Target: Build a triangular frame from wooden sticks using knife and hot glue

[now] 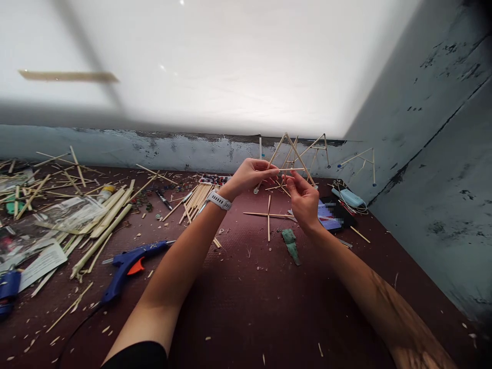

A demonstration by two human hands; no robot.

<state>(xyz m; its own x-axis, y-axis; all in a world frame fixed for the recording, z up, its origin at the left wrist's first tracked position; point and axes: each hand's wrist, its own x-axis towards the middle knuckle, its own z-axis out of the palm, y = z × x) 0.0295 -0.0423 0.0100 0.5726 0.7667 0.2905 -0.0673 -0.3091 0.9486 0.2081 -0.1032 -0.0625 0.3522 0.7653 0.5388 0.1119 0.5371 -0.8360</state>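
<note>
An A-shaped frame of thin wooden sticks (277, 149) stands upright between my hands, its peak pointing up. My left hand (251, 177), with a pale watch on the wrist, has its fingers closed on the frame's left leg and the crossbar. On the right, my right hand (302, 197) pinches near the crossbar's right part; what sits between its fingertips is too small to make out. Below them, crossed sticks (268, 220) lie on the table, beside a crumpled green piece (291, 246).
A blue glue gun (126, 264) with a cord lies left of my left forearm. Bamboo strips (102, 225), plastic bags and a paper slip (43, 264) cover the left side. More stick frames (325, 146) stand behind. A blue mask (350, 199) lies at the back right.
</note>
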